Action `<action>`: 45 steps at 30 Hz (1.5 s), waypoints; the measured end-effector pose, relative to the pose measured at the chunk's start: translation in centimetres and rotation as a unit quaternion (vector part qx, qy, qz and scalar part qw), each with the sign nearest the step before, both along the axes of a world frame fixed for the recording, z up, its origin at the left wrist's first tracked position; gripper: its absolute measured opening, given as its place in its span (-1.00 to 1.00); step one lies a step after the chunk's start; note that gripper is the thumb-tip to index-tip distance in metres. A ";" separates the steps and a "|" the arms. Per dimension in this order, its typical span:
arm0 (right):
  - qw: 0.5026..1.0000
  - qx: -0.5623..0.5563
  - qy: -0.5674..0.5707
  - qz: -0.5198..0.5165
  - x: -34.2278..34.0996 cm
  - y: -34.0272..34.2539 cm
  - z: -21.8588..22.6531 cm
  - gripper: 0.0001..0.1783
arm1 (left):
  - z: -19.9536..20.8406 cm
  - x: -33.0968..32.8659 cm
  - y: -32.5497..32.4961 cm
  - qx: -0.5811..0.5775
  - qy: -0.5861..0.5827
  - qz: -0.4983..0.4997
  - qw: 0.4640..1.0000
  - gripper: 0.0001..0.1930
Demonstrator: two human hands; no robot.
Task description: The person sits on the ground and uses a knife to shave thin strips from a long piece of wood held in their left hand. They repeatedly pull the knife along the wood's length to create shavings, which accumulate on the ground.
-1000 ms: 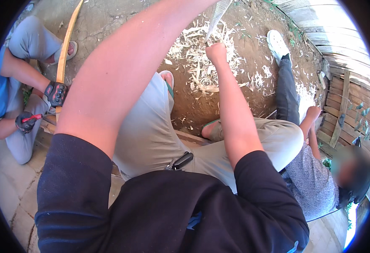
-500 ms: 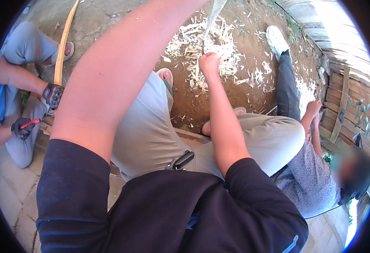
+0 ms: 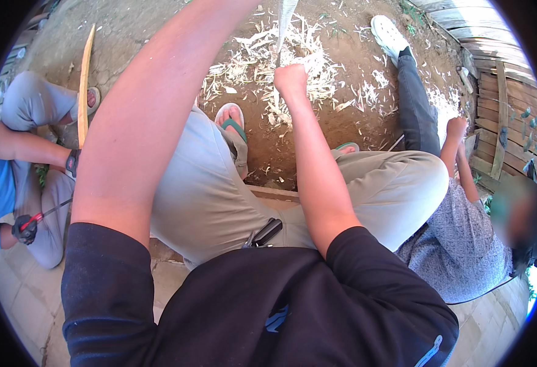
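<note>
The right grip (image 3: 291, 79) is a clenched fist, seemingly around the dark end of a pale strip (image 3: 286, 23) just beyond it; left grip unseen, cannot tell. Probably mid-shaving; next wants steadiness.

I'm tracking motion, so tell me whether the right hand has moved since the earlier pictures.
Yes: the right hand has shifted slightly left against the pale shavings.

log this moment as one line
left hand: out of view; right hand: closed on pale tapered piece; shavings: on ground
</note>
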State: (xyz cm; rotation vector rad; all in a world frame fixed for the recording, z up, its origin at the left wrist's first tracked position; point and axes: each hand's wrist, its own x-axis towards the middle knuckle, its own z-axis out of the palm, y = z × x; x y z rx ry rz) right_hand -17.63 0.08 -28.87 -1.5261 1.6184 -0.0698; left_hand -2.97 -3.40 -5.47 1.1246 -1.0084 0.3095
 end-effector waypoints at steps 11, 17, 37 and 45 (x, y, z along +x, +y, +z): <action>0.998 -0.035 -0.002 -0.043 4.0 -0.2 -0.2 -0.69 | 0.3 -1.3 1.0 0.032 -0.020 0.016 0.999 -0.46; 0.995 -0.075 0.010 0.058 1.2 0.4 -4.3 -0.67 | -0.4 -1.4 1.1 0.059 0.018 -0.018 0.998 -0.46; 0.997 -0.059 -0.007 0.043 -0.6 1.8 -3.8 -0.71 | -0.8 0.9 1.0 0.067 0.097 -0.229 0.966 -0.72; 0.998 -0.038 -0.036 0.023 -0.4 1.8 -1.3 -0.76 | -0.5 1.0 -0.1 0.024 0.142 -0.226 0.963 -0.73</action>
